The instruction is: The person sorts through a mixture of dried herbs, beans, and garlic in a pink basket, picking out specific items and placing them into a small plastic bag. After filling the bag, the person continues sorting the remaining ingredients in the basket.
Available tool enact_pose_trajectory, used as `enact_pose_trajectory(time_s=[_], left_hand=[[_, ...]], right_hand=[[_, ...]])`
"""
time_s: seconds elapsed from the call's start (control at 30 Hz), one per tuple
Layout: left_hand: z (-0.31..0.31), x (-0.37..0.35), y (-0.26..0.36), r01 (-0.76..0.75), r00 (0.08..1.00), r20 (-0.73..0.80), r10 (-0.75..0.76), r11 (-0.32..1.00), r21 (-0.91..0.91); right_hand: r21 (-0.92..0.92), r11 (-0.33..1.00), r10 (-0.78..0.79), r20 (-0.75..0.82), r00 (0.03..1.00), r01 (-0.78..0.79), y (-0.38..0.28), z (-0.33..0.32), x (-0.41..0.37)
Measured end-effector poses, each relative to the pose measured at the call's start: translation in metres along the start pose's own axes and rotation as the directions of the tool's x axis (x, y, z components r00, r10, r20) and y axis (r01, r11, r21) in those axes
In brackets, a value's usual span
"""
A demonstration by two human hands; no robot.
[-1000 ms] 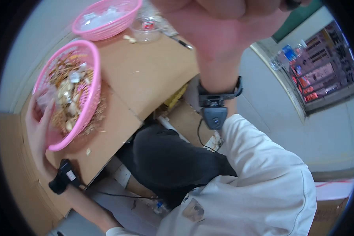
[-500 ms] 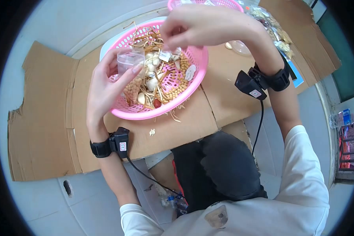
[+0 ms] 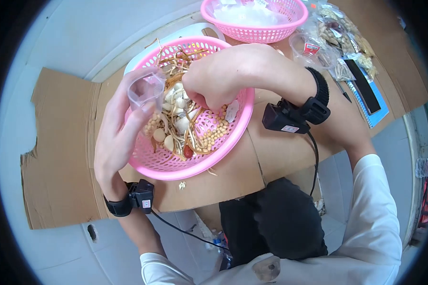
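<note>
My left hand [image 3: 116, 126] grips a small clear plastic cup [image 3: 146, 89] over the left side of a pink perforated basket [image 3: 195, 173]. The cup tilts so that its mouth faces up toward me. Inside the basket, my right hand [image 3: 218, 76] is curled and closed, its fingertips hidden among the contents. Near it lie white garlic cloves [image 3: 177, 99], brown stringy roots [image 3: 181, 56] and yellow beans [image 3: 215, 135]. A red date-like fruit [image 3: 188, 152] rests near the front, and a white label [image 3: 232, 110] sits against the right wall.
A second pink basket [image 3: 257, 34] with clear plastic stands at the back. To the right are bags of dried goods [image 3: 342, 35], a clear cup [image 3: 309, 50] and a blue notebook [image 3: 376, 116] under a black strip. Cardboard [image 3: 57, 156] covers the table. Cables hang from both wrist devices.
My right hand has come down from above the basket into its contents. My left hand has turned the cup, so its mouth shows more. The whole view has shifted, with more of the back visible.
</note>
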State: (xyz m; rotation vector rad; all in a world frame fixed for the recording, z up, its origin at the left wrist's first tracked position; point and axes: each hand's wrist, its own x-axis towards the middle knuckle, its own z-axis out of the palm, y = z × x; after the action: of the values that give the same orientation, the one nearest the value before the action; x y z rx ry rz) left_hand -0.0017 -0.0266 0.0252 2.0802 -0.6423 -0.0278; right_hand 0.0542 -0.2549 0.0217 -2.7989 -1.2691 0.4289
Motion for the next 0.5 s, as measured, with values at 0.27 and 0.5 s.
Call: enact_pose_trajectory(time_s=[0.27,0.5], left_hand=[[0.007,0.008,-0.017,0.126,0.991,0.040,-0.128,0.991,0.048],[0.006,-0.004,-0.024,-0.040,0.983,-0.183,0.036,0.999,-0.018]], right_hand=[[0.069,0.997,-0.021,0.034,0.999,0.019,0.003,0.035,0.009],[0.084,0.996,0.017,0.066,0.998,-0.023,-0.021,0.009,-0.002]])
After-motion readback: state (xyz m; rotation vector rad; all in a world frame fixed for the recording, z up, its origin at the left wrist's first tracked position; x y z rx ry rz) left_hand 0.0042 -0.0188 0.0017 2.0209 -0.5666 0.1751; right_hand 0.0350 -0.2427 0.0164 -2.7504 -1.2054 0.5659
